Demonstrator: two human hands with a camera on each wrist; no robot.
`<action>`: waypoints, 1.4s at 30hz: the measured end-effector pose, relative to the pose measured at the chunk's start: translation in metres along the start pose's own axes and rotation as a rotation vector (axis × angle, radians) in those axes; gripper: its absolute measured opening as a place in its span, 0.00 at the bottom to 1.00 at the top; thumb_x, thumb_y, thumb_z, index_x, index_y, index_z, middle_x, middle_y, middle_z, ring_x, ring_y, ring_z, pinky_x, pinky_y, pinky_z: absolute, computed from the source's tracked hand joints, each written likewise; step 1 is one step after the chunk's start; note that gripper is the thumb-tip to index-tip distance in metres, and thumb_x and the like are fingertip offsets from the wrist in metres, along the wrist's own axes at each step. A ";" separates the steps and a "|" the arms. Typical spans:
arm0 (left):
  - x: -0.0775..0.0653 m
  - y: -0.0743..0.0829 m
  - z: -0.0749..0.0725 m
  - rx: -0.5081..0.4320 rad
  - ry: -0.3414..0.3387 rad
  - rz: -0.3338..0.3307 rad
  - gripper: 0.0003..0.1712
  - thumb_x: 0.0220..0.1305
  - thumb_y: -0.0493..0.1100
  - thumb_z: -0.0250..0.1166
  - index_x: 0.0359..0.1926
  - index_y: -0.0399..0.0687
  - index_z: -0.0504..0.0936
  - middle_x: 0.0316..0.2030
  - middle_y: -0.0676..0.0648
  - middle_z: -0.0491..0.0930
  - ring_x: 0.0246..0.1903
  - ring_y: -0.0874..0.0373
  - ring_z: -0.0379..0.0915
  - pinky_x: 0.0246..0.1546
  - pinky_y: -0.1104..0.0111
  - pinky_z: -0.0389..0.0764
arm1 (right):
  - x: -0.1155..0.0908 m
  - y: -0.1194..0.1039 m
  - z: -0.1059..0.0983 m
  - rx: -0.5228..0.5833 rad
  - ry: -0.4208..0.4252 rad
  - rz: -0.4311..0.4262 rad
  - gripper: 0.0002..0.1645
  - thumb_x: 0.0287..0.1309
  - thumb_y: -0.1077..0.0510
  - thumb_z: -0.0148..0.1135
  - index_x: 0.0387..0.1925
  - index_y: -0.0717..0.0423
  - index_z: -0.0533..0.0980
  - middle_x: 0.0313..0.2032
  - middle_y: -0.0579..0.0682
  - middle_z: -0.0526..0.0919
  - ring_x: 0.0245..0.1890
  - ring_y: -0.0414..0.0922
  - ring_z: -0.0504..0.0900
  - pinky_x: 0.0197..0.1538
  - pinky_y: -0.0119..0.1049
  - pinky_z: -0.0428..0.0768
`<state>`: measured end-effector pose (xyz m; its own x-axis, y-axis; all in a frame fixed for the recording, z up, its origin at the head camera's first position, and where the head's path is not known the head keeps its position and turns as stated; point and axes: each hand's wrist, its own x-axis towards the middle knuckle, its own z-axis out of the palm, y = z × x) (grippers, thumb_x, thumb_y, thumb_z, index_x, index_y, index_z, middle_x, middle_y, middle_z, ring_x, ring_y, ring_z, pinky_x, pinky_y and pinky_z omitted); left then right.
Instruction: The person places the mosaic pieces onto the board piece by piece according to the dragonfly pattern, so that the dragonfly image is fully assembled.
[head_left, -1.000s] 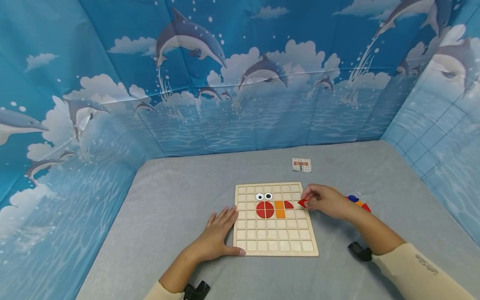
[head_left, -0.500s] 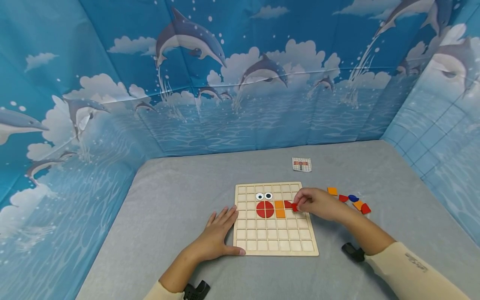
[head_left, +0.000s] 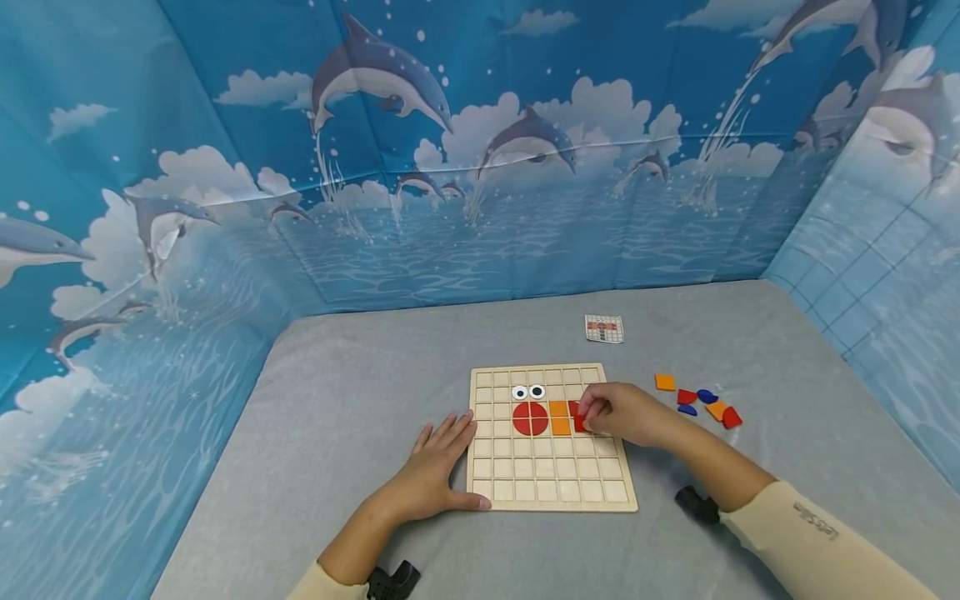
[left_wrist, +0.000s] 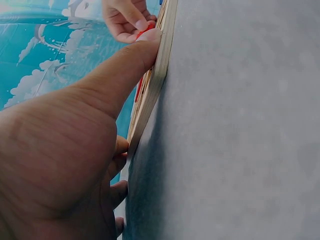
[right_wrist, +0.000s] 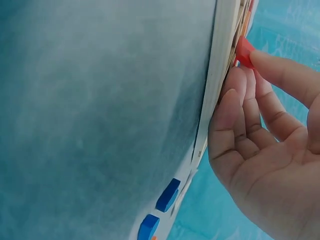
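A wooden grid board [head_left: 553,469] lies on the grey cloth. My left hand [head_left: 429,473] rests against its left edge with fingers spread, the thumb [left_wrist: 127,62] on the near left corner. Over the right part of the board, my right hand [head_left: 628,414] pinches a red piece [right_wrist: 244,52] between thumb and fingers. That piece is tilted at a cell just right of the orange squares [head_left: 559,418]; another red piece behind it is partly hidden by the fingers. Further left on the grid, red quarter pieces form a circle [head_left: 530,419], with two eye pieces [head_left: 528,392] above.
Right of the board, loose pieces lie on the cloth: an orange square [head_left: 664,382], a red piece [head_left: 732,417], a blue piece [head_left: 686,410] and several others. A small printed card [head_left: 603,328] lies behind the board. A dolphin-patterned curtain [head_left: 480,250] borders the cloth.
My right hand has moved left and slightly nearer with the red piece, from the board's right edge to the cell beside the orange squares. The loose pieces have come into view. The left hand stays put.
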<state>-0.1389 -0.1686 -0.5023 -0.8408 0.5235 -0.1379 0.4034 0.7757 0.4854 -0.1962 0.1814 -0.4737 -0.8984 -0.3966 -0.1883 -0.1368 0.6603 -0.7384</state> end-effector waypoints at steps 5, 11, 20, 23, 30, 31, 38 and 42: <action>0.001 -0.001 0.000 0.002 0.000 -0.004 0.68 0.50 0.73 0.72 0.81 0.51 0.48 0.82 0.53 0.43 0.82 0.48 0.35 0.78 0.41 0.36 | 0.001 -0.001 0.002 -0.010 0.001 -0.011 0.06 0.61 0.64 0.67 0.38 0.52 0.79 0.29 0.46 0.78 0.32 0.43 0.76 0.36 0.30 0.77; 0.001 -0.001 0.000 0.006 0.000 -0.007 0.68 0.50 0.73 0.72 0.81 0.51 0.48 0.82 0.53 0.43 0.82 0.48 0.35 0.78 0.41 0.37 | 0.001 -0.002 0.002 -0.013 0.001 -0.009 0.06 0.61 0.60 0.69 0.38 0.52 0.79 0.30 0.46 0.78 0.33 0.43 0.75 0.36 0.31 0.75; 0.001 -0.001 0.000 -0.002 -0.002 -0.007 0.68 0.50 0.73 0.72 0.81 0.51 0.48 0.82 0.53 0.43 0.82 0.48 0.35 0.78 0.41 0.36 | 0.000 -0.003 0.002 -0.029 -0.004 -0.014 0.06 0.61 0.61 0.69 0.38 0.53 0.80 0.30 0.46 0.78 0.33 0.43 0.75 0.37 0.31 0.75; 0.001 -0.001 0.000 0.002 0.000 -0.006 0.68 0.50 0.73 0.72 0.81 0.51 0.48 0.82 0.53 0.43 0.82 0.48 0.35 0.78 0.41 0.36 | 0.000 -0.003 0.002 -0.024 -0.009 -0.002 0.05 0.61 0.60 0.69 0.39 0.53 0.81 0.30 0.46 0.78 0.33 0.43 0.75 0.37 0.31 0.75; 0.002 -0.002 0.001 0.007 0.000 -0.003 0.68 0.50 0.74 0.72 0.81 0.51 0.48 0.82 0.53 0.43 0.82 0.48 0.35 0.78 0.41 0.36 | -0.002 -0.003 0.001 -0.013 -0.007 0.026 0.05 0.61 0.59 0.69 0.39 0.53 0.83 0.31 0.46 0.80 0.33 0.43 0.75 0.36 0.31 0.75; 0.002 -0.002 0.001 0.007 0.000 -0.004 0.69 0.49 0.74 0.72 0.81 0.51 0.48 0.82 0.53 0.43 0.82 0.48 0.35 0.78 0.41 0.36 | -0.002 -0.003 0.001 -0.014 -0.007 0.028 0.05 0.61 0.60 0.69 0.39 0.53 0.83 0.31 0.46 0.81 0.32 0.43 0.75 0.36 0.31 0.75; 0.002 -0.002 0.002 0.008 0.002 -0.003 0.69 0.49 0.74 0.72 0.81 0.51 0.48 0.82 0.53 0.43 0.82 0.48 0.35 0.78 0.41 0.36 | -0.001 -0.002 0.002 -0.010 -0.009 0.028 0.05 0.62 0.60 0.68 0.40 0.53 0.84 0.33 0.45 0.83 0.32 0.43 0.75 0.36 0.31 0.76; 0.002 -0.002 0.001 0.009 0.004 0.000 0.68 0.50 0.74 0.72 0.81 0.51 0.48 0.82 0.53 0.44 0.82 0.48 0.36 0.78 0.41 0.37 | -0.002 0.000 0.000 -0.006 -0.007 0.013 0.06 0.63 0.60 0.67 0.41 0.53 0.85 0.34 0.45 0.84 0.33 0.43 0.76 0.37 0.31 0.77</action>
<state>-0.1406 -0.1690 -0.5048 -0.8423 0.5219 -0.1347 0.4064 0.7792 0.4772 -0.1945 0.1817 -0.4735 -0.8972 -0.3926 -0.2019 -0.1282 0.6694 -0.7318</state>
